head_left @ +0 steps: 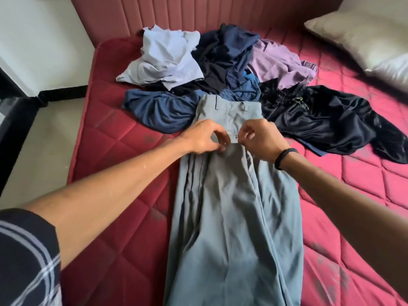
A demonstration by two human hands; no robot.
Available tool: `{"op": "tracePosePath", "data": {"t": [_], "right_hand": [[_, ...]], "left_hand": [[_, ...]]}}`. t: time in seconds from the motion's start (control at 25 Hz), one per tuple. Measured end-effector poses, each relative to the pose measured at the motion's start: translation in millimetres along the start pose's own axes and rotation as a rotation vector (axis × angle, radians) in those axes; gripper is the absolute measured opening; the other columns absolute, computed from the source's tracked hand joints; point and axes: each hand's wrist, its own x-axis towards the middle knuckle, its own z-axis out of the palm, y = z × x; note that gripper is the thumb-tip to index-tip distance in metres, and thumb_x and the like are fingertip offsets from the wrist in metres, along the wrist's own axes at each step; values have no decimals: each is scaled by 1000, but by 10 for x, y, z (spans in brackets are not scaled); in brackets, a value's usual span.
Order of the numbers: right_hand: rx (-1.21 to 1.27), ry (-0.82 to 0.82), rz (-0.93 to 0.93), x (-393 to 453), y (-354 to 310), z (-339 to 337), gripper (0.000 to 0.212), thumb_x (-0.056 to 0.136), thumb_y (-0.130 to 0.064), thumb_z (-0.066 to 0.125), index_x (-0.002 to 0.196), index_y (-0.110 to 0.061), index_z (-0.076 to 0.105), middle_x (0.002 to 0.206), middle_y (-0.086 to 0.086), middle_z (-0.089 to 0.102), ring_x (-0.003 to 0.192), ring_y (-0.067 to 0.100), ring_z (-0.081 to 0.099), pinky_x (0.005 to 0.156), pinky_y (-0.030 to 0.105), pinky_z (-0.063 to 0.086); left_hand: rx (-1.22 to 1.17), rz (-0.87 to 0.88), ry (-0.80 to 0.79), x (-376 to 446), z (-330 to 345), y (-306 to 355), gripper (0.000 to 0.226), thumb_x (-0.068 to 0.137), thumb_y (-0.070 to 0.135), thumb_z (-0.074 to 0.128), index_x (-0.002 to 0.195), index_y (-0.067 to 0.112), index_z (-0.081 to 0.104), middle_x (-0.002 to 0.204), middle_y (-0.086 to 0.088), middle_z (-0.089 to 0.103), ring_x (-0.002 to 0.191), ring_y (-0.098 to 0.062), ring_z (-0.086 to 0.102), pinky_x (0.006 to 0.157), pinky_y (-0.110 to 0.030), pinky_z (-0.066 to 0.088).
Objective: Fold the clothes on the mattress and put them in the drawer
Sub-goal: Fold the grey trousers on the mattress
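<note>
Grey trousers (pixel 231 206) lie stretched lengthwise on the red quilted mattress (pixel 114 195), waistband at the far end. My left hand (pixel 205 138) and my right hand (pixel 258 138) both pinch the fabric near the pocket area just below the waistband, close together. Behind the trousers sits a heap of unfolded clothes: a pale blue shirt (pixel 161 56), a dark navy garment (pixel 225 51), a purple one (pixel 280 60), a blue top (pixel 161 109) and black shiny trousers (pixel 326 120). No drawer is in view.
A red padded headboard (pixel 198 12) stands at the far end. White pillows (pixel 364 38) lie at the right rear. The mattress's left edge drops to a pale floor (pixel 33 140), with dark furniture (pixel 13 102) at the far left.
</note>
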Motion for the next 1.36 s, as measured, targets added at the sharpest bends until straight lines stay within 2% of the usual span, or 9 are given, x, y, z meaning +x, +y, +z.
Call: {"op": "tracePosePath", "data": {"t": [0.16, 0.32, 0.44, 0.6, 0.88, 1.0, 1.08, 1.2, 1.36], "right_hand": [[-97, -238, -20, -92, -34, 10, 28, 79, -18, 83, 104, -15, 72, 92, 3, 73, 88, 27, 69, 79, 35, 54], [-84, -72, -191, -194, -211, -196, 11, 80, -9, 76, 90, -12, 73, 86, 4, 70, 82, 27, 65, 74, 36, 51], [-31, 50, -244, -250, -342, -621, 11, 84, -10, 73, 92, -16, 68, 82, -2, 67, 76, 18, 61, 72, 30, 48], [2, -38, -159, -265, -286, -1067, 12, 89, -21, 76, 90, -24, 65, 73, -9, 65, 63, 9, 56, 63, 28, 43], [106, 81, -24, -101, -340, -809, 26, 77, -10, 79, 95, -28, 71, 79, -8, 65, 64, 5, 56, 69, 26, 47], [98, 167, 118, -203, -300, -382, 42, 82, -10, 70, 123, -16, 66, 114, 12, 62, 94, 27, 64, 91, 38, 52], [75, 154, 12, -543, -348, 104, 45, 91, -22, 60, 134, -8, 58, 125, 20, 58, 114, 39, 59, 101, 46, 47], [-123, -102, -26, -1441, -322, 727, 59, 104, -43, 31, 155, -16, 39, 160, 11, 38, 149, 33, 33, 120, 57, 28], [-333, -71, 192, -1804, 33, 778, 78, 97, -70, 22, 162, -26, 24, 172, 5, 10, 159, 32, 6, 126, 55, 9]], "left_hand": [[40, -46, -62, -35, -93, 129, 27, 83, 21, 84, 110, 20, 79, 94, 3, 78, 62, 12, 61, 64, -9, 44], [107, -79, -121, -116, -283, 382, 24, 81, 45, 85, 94, 27, 76, 76, 5, 70, 58, -6, 57, 61, -24, 45], [226, -87, -223, -185, -638, 550, 47, 76, 64, 80, 87, 18, 77, 71, -2, 65, 66, -19, 57, 63, -33, 42], [284, -226, -139, -341, -1305, 740, 62, 75, 74, 74, 61, 17, 54, 56, 4, 38, 55, -18, 34, 56, -35, 27], [168, -294, 201, -235, -988, 420, 34, 72, 46, 89, 77, 19, 70, 73, -2, 72, 69, -13, 65, 67, -29, 48], [87, -399, 366, -263, -448, 359, 48, 84, 41, 80, 121, 22, 58, 114, -7, 65, 114, -30, 60, 89, -37, 47], [149, -276, 454, -495, 161, 401, 57, 96, 43, 60, 145, 21, 43, 137, -14, 54, 127, -36, 52, 103, -48, 45], [396, -118, 312, -1136, 1053, 358, 61, 101, 44, 29, 158, 24, 34, 164, -5, 35, 153, -28, 29, 119, -58, 28], [460, -272, 107, -1207, 1098, 225, 68, 103, 61, 23, 163, 29, 23, 173, 4, 11, 159, -21, 0, 123, -67, 6]]}}
